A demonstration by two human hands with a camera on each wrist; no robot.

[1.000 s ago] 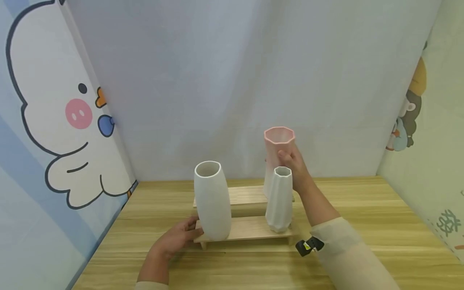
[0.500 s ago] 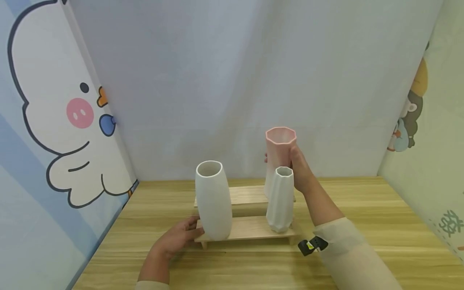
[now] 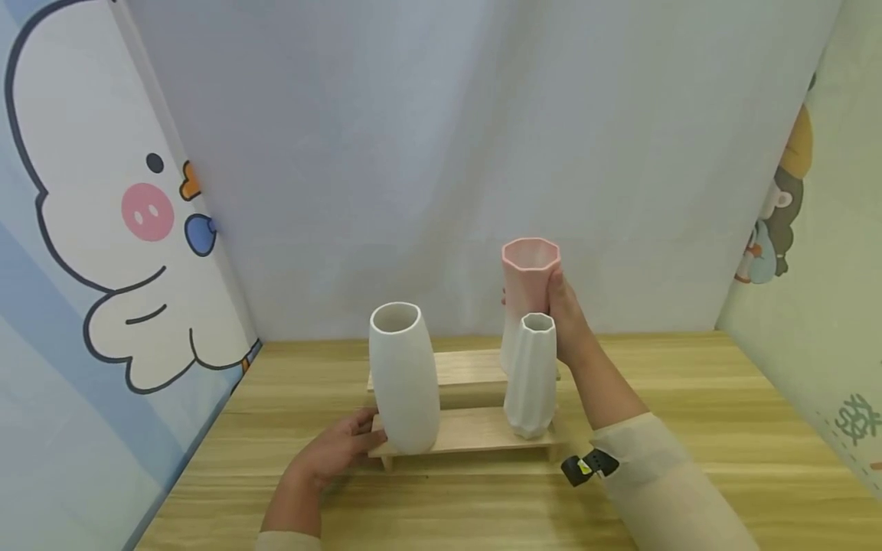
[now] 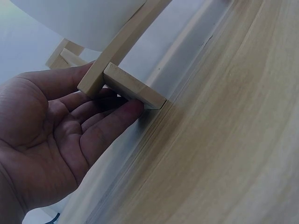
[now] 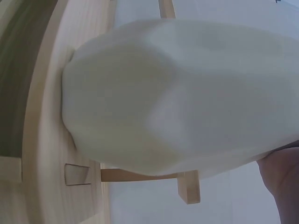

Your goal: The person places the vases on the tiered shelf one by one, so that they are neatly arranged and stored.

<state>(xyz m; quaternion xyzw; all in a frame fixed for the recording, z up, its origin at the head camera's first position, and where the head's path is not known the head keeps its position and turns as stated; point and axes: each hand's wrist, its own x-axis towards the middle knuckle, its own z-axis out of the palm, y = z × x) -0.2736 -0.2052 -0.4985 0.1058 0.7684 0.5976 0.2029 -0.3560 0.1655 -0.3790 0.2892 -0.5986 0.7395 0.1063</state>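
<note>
A two-step wooden stand [image 3: 475, 430] bears several upright vases. My left hand [image 3: 334, 451] grips the left end of its lower step, fingers curled about the wooden end in the left wrist view [image 4: 51, 126]. Beside that hand stands a smooth white vase [image 3: 405, 390]. On the right of the lower step is a ribbed white vase [image 3: 529, 383]; its faceted body [image 5: 177, 98] fills the right wrist view. Behind it, a pink-and-white vase [image 3: 529, 287] stands on the upper step, its lower part partly hidden. My right hand [image 3: 570, 325] holds it from the right side, thumb towards me.
The stand is on a wood-grain table [image 3: 689, 428]. A pale curtain [image 3: 441, 168] hangs right behind the table. Cartoon-printed panels [image 3: 89, 191] rise on the left and right sides. A black strap device [image 3: 589, 465] sits at my right cuff.
My right thumb has slid from the front of the pink-and-white vase to its right side. The vases, the stand and my left hand look the same; the view shifts slightly.
</note>
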